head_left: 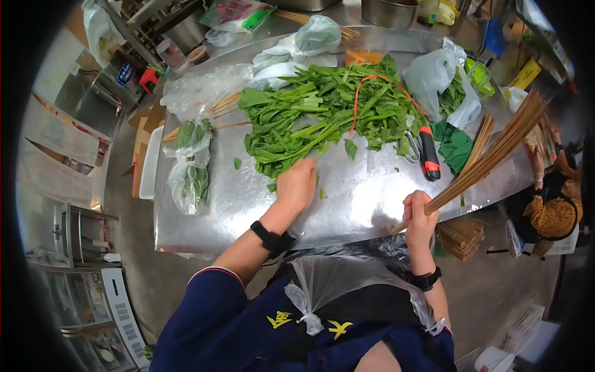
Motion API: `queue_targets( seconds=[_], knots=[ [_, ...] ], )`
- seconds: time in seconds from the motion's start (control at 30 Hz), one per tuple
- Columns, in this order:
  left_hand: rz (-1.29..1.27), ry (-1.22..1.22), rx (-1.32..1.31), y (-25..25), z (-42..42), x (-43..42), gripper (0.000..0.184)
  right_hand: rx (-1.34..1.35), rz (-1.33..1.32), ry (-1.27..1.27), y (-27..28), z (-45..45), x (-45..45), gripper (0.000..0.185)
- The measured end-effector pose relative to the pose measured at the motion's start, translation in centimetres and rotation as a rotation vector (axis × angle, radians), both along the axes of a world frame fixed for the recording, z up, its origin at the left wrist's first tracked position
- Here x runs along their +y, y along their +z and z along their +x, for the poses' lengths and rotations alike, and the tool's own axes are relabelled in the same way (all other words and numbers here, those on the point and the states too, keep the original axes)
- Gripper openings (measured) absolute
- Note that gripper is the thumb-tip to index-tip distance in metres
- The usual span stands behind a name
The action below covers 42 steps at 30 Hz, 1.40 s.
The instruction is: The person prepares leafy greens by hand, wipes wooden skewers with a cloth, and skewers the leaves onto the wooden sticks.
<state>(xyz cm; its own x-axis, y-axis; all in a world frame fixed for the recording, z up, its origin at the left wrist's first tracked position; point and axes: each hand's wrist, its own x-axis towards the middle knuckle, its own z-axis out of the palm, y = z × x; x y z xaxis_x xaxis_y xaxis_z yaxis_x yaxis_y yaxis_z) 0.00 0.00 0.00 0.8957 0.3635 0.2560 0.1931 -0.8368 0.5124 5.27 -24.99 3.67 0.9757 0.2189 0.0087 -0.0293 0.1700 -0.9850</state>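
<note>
A large heap of leafy green vegetables [322, 111] lies on the metal table [235, 217]. My left hand [297, 185] is at the near edge of the heap, touching leaves, its fingertips hidden against the greens. In my right hand [421, 214], closed near the table's front edge, is a bundle of thin wooden sticks [489, 155] that fans out toward the upper right. A red strip [356, 102] curves over the greens. Right of the heap lies a black and orange handled tool [429, 152], beside a dark green cloth [454, 146].
Bagged greens lie at the left [192, 164] and in a pale bag [437, 80] at the upper right. More sticks [480, 139] rest at the right, and another stick bundle [460, 239] is below the table edge. A metal pot [389, 12] stands behind.
</note>
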Motion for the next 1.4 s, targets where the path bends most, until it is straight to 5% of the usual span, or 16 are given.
queue_targets(
  seconds=[0.17,0.5,0.7,0.87,0.97,1.13,1.23,1.4],
  knots=[
    [0.269,0.027,0.011,-1.5,4.2,0.2,0.007,0.016,-0.047,-0.034,0.6,-1.1,-0.2,0.033],
    [0.102,0.004,0.033,-1.8,5.1,-1.1,0.008,-0.02,-0.105,-0.056,0.8,-1.0,-1.1,0.033],
    [0.144,-0.053,0.001,-2.3,4.4,-1.8,0.012,-0.129,0.211,-0.442,4.9,1.9,-3.4,0.03],
    [-0.041,-0.196,-0.132,1.5,3.0,-4.2,0.013,0.098,-0.401,0.033,2.8,0.0,-1.3,0.024],
    [-0.308,-0.319,-0.182,4.1,2.0,-6.6,0.016,0.345,-0.187,0.178,0.4,-0.8,0.8,0.022],
    [-0.216,-0.448,-0.245,4.4,0.7,-8.6,0.018,0.36,-0.031,0.166,1.0,-0.8,1.0,0.022],
    [-0.221,-0.466,-0.247,4.5,0.4,-9.1,0.019,0.224,-0.15,0.167,0.3,-0.9,0.9,0.02],
    [-0.189,-0.554,-0.249,4.6,0.2,-8.8,0.022,0.381,-0.057,0.204,0.9,-0.8,0.0,0.019]
  ],
)
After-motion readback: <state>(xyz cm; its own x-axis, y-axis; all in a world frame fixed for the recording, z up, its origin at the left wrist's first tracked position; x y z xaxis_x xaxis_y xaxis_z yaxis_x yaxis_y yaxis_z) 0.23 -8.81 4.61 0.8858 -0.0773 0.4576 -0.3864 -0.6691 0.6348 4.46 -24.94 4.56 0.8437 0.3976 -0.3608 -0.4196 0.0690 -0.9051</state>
